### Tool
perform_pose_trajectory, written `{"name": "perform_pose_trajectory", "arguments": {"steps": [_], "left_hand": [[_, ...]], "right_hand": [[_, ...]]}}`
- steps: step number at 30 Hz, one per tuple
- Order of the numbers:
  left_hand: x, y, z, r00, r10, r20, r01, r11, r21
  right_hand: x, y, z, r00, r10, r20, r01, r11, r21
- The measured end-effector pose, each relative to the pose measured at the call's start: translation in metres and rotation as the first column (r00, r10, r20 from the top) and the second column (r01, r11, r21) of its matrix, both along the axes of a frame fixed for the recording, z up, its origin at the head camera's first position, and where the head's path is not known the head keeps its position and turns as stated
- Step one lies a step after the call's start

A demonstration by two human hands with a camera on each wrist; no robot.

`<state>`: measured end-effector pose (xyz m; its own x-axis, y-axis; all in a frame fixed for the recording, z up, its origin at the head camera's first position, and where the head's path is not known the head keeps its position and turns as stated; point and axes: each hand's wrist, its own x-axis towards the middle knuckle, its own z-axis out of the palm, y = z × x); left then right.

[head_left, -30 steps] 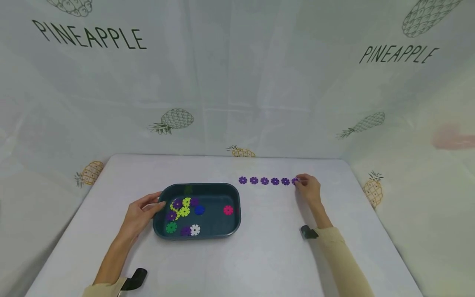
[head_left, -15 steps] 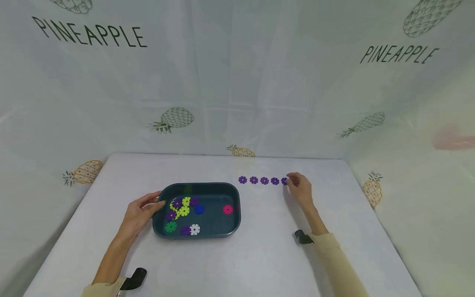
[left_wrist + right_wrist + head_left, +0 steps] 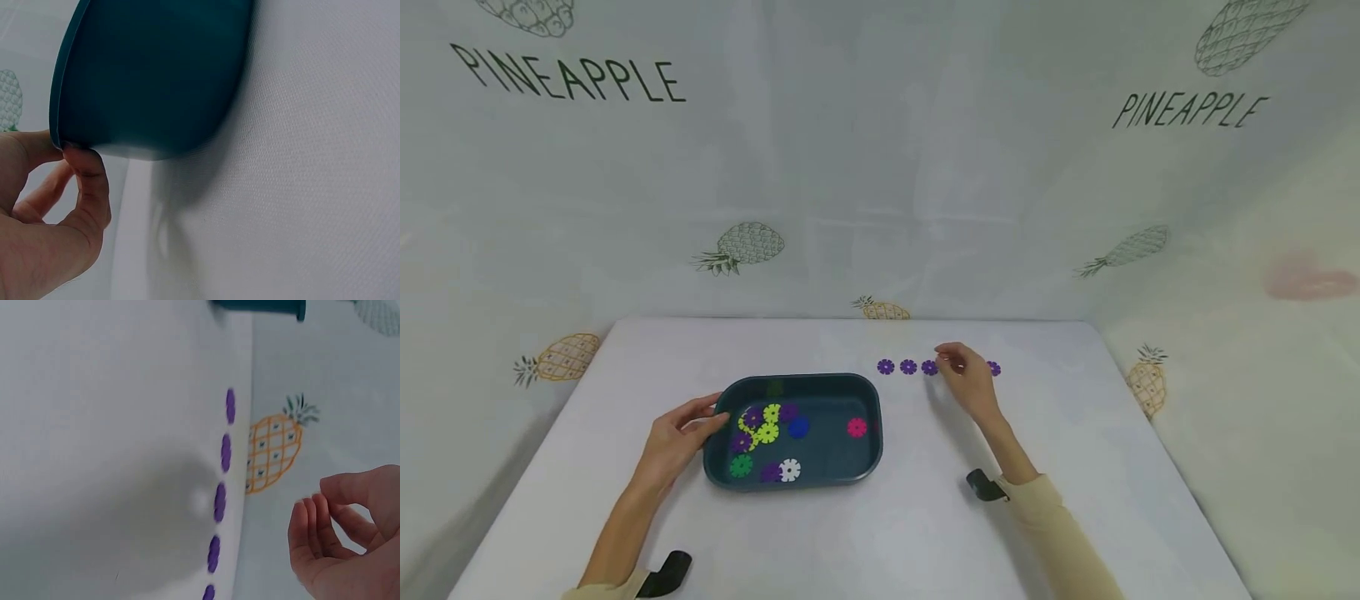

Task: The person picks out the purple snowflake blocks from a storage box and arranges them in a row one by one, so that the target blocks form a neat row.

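A dark teal tray stands on the table, holding slotted flower-shaped discs: yellow discs, purple discs, a green disc, a white disc, a blue disc and a pink disc. My left hand pinches the tray's left rim between thumb and fingers. Right of the tray, a straight row of purple discs lies near the far table edge. Above this row, my right hand hovers with loosely bent fingers, hiding part of it. In the right wrist view nothing shows between its fingertips.
A white table carries everything, and a pale curtain with pineapple prints hangs behind it. Each forearm wears a dark wrist device, the left device and the right device.
My right hand has moved left along the row, away from its rightmost purple disc, which stays on the table. The left hand keeps its grip on the tray.
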<state>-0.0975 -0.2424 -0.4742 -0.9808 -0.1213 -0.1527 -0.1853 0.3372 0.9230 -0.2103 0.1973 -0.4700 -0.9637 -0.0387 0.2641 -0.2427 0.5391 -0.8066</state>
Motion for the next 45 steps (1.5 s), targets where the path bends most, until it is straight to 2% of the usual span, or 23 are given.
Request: {"name": "perform_pose_trajectory", "arguments": {"steps": [4,15,26,35,41,45], "left_hand": [[0.005,-0.002,0.000,1.000,0.010,-0.012,-0.010,1.000,-0.019],[0.002,0.001,-0.002,1.000,-0.003,-0.002,0.003,1.000,0.001],[0.003,0.002,-0.003,1.000,-0.002,0.000,0.002,1.000,0.016],[0.001,0.004,-0.003,1.000,0.008,0.001,-0.008,1.000,0.022],[0.002,0.004,-0.002,0.999,0.027,0.019,-0.027,0.999,0.019],[0.002,0.002,-0.003,1.000,0.026,0.015,-0.026,1.000,0.004]], "right_hand": [[0.003,-0.023,0.005,0.997,0.079,-0.012,-0.079,0.997,-0.018],[0.012,-0.074,0.008,0.978,0.198,-0.059,-0.201,0.978,-0.052],[0.024,-0.120,0.010,0.935,0.334,-0.118,-0.338,0.941,-0.017],[0.033,-0.148,0.004,0.907,0.407,-0.104,-0.409,0.912,0.001],[0.037,-0.166,-0.004,0.885,0.456,-0.092,-0.457,0.890,0.012],[0.038,-0.175,-0.009,0.878,0.474,-0.066,-0.474,0.880,0.015]]}}
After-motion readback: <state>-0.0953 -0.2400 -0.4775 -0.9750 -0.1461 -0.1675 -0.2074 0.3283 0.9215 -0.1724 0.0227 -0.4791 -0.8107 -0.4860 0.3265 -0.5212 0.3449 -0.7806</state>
